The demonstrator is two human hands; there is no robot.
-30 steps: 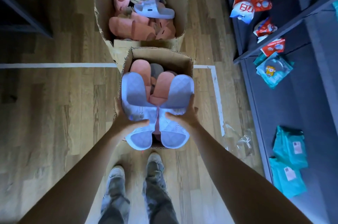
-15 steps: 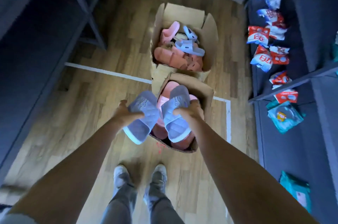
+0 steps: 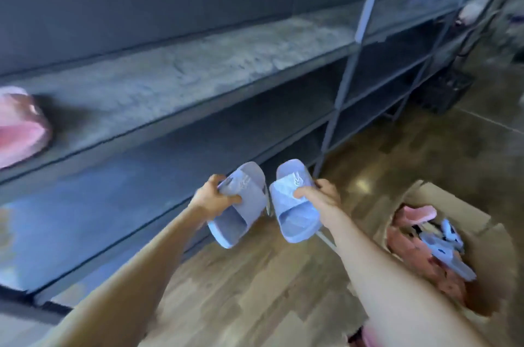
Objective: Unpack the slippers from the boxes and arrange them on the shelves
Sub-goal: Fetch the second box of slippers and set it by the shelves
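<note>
The person is holding a pair of pale blue slippers in the air in front of the grey shelves (image 3: 198,77), one in each hand. The left hand (image 3: 211,199) is gripping the left slipper (image 3: 241,204) across its strap, with the thumb (image 3: 231,199) lying over the top of the strap and the other fingers curling round its outer edge at about ten o'clock of the hand. The right hand (image 3: 320,199) is gripping the right slipper (image 3: 295,204) the same way, its thumb (image 3: 304,193) pressing on the strap while the remaining fingers are wrapping the outer side at twelve o'clock of the hand. The two slippers are hanging side by side, just apart, toes pointing up toward twelve o'clock and heels tilting down toward six, above the wooden floor (image 3: 255,275) and level with the lower shelf. A pink slipper (image 3: 19,128) is lying on the upper shelf at nine o'clock of the view, blurred. At four o'clock from the hands an open cardboard box (image 3: 442,196) is standing on the floor, holding more pink slippers (image 3: 408,233) and blue slippers (image 3: 448,253) in a loose heap. A dark crate (image 3: 448,91) is sitting on the floor at two o'clock, beside the far end of the shelving.
</note>
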